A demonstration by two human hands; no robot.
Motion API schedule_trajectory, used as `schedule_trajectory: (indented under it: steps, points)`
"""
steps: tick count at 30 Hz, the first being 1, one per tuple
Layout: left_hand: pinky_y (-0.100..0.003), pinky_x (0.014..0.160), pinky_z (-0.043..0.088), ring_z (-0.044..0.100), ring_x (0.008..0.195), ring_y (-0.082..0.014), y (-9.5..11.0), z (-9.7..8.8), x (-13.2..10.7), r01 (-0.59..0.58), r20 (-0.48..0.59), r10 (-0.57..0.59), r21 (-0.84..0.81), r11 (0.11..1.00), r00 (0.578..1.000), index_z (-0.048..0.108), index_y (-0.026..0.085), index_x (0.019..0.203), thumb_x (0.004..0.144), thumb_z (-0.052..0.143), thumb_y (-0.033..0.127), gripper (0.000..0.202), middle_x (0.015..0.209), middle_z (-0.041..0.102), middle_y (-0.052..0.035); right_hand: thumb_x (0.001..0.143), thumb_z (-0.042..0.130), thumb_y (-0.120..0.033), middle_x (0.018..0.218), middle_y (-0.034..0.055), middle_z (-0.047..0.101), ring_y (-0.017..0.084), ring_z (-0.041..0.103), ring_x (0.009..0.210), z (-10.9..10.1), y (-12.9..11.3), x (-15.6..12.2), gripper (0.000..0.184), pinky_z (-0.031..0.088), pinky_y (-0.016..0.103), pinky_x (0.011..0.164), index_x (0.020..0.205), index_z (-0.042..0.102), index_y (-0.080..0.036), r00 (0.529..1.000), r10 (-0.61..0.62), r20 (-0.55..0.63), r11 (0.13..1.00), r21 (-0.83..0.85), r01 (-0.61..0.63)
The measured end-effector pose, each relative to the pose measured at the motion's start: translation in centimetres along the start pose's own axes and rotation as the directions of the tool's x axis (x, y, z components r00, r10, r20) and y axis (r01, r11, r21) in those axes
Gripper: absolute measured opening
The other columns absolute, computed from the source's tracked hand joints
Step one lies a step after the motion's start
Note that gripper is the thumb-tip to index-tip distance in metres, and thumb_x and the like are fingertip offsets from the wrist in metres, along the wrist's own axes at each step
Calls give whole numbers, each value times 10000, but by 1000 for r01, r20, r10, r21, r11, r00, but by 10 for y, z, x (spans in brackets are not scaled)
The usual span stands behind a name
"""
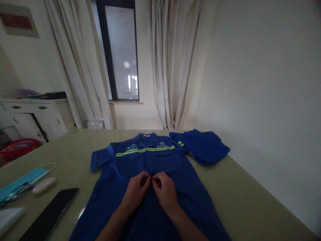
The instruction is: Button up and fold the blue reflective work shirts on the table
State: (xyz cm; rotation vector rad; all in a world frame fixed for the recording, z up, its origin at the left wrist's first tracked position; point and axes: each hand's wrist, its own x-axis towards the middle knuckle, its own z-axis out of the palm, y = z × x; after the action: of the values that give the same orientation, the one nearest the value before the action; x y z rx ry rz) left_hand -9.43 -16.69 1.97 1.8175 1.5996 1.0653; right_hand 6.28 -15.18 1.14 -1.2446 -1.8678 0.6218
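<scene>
A blue short-sleeved work shirt (130, 164) with a yellow-green reflective stripe lies flat, front up, on the olive table (238, 194). My left hand (136, 192) and my right hand (164, 190) meet at the shirt's front placket, just below the chest pockets. Both hands have their fingers curled and pinched on the placket fabric, fingertips almost touching. What sits under the fingertips is hidden.
A second blue garment (203, 145) lies folded at the shirt's far right. At left lie a black tablet (50, 216), a white oval object (43, 185), a blue face mask (23, 180) and glasses (15, 193). A white cabinet (37, 117), curtains and a window stand behind.
</scene>
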Motion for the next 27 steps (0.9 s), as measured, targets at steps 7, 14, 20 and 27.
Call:
schedule_trajectory:
  steps: [7,14,20,27]
  points:
    - [-283,658,434,659,709,-201,1,-2,0,32,-1,-32,-9,999,999,685,210,850,908,521,436,285,759,724,-14,876,620,-137,804,-5,664,147,626,716,-1,-2,1,147,410,237,670,803,714,-222,1000,2,-14,1000,5,-2]
    - [-312,732,492,688,785,-225,-10,1,5,82,-14,-84,-125,989,996,696,189,907,848,576,459,301,838,753,-46,870,635,-151,815,-1,685,152,637,739,-4,-2,1,140,426,239,703,801,732,-225,1000,-1,-24,1000,28,1]
    - [-280,699,496,664,752,-184,-7,-3,3,27,-1,-27,-187,982,1000,610,204,1077,837,594,371,293,827,694,0,819,668,-204,770,10,709,158,627,683,-5,0,7,87,446,245,666,770,740,-201,996,85,-41,986,149,-78]
    - [-263,669,451,649,727,-168,4,-4,-4,-29,91,20,95,995,996,641,258,1066,847,562,209,239,786,683,28,759,666,-286,668,14,715,161,623,636,2,10,16,135,439,241,597,715,733,-177,961,265,74,893,356,-274]
